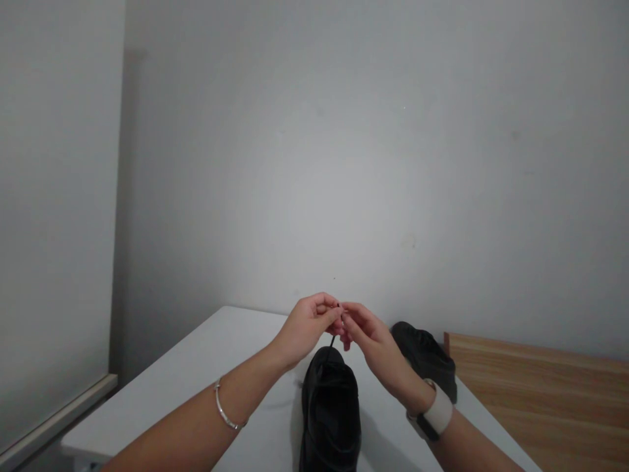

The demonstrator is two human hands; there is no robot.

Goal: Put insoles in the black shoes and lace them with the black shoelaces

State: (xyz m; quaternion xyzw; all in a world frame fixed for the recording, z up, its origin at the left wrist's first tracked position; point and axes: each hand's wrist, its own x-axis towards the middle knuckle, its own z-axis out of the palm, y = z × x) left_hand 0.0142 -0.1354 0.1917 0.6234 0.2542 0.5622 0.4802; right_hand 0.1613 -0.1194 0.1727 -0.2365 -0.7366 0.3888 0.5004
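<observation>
A black shoe (331, 419) stands on the white table with its opening toward me and its toe toward the wall. From its front a dark shoelace (331, 347) runs up, taut, to my fingers. My left hand (312, 321) is closed in a pinch on the lace above the toe. My right hand (366, 331) meets it there, thumb and fingertips pinched at the same spot. The lace's end is mostly hidden between the fingertips. A second black shoe (426, 357) rests behind my right wrist, near the table's right edge.
The white table (196, 367) reaches back to a pale grey wall (314, 164). Past the table's right edge is a wood-grain board (540, 393). A white panel (54, 216) stands at the left. I wear a bracelet (223, 406) and a light-strapped watch (435, 413).
</observation>
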